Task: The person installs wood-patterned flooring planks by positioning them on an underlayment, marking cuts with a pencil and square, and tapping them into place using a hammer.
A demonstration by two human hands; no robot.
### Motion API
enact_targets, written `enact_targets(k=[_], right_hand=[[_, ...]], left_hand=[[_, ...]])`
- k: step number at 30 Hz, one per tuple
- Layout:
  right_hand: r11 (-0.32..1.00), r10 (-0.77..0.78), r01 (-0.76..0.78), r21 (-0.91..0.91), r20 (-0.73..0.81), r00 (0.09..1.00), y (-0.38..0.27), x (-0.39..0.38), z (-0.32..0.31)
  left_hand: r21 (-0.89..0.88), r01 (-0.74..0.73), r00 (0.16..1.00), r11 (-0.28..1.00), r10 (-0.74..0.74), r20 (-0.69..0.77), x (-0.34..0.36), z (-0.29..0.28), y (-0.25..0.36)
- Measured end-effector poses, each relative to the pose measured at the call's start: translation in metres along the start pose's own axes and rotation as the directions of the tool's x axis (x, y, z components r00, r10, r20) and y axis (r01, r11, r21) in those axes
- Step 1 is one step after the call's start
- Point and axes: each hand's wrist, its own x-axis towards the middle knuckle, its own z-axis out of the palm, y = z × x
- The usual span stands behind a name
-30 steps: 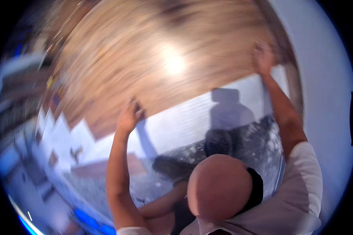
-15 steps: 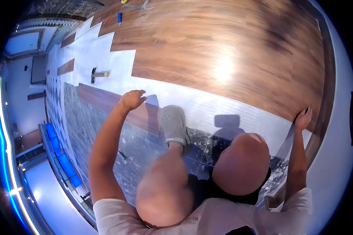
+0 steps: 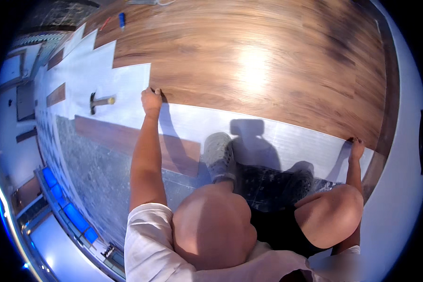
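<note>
My left hand [image 3: 151, 101] is closed at the left front corner of the laid wood-look floor planks. Far to the right, my right hand [image 3: 357, 148] has its fingers bent onto the front edge of the same floor plank [image 3: 249, 101], close to the wall. Its fingertips show only partly. White underlay [image 3: 188, 115] runs along the front of this plank. Behind my left forearm, a loose reddish-brown plank [image 3: 113, 134] lies partly on the underlay, its middle hidden by the arm. A hammer [image 3: 101, 101] rests on the underlay left of my left hand.
Grey clogs [image 3: 218, 152] are on my feet, by the underlay's near edge. Dark, dusty tiles [image 3: 96, 155] stretch to the left. A white wall [image 3: 416, 94] and a brown border strip [image 3: 391, 108] bound the right. Further off lie a blue-handled tool [image 3: 121, 19] and a short plank piece [image 3: 56, 94].
My left hand, open above the loose plank before, has reached forward to the laid plank's corner and closed. My right hand stays at the plank's right end. My right knee has swung right.
</note>
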Motion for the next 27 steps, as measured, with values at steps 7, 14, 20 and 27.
enact_targets(k=[7, 14, 20, 27], right_hand=[[0.453, 0.329, -0.559, 0.694, 0.453, 0.829, -0.011, 0.014, 0.009], [0.099, 0.566, -0.599, 0.795, 0.450, 0.691, -0.084, -0.013, 0.057], [0.386, 0.732, -0.633, 0.670, 0.194, 0.653, 0.013, 0.015, -0.030], [0.434, 0.737, -0.674, 0.598, 0.195, 0.647, -0.055, -0.015, 0.008]], left_hand=[[0.128, 0.263, 0.963, 0.956, -0.268, 0.024, 0.026, 0.010, 0.042], [-0.242, 0.365, 0.923, 0.899, -0.314, 0.223, 0.075, -0.013, -0.067], [-0.380, 0.256, 0.924, 0.889, -0.111, 0.365, 0.082, 0.062, -0.027], [-0.385, 0.364, 0.921, 0.848, -0.265, 0.287, 0.106, 0.047, -0.069]])
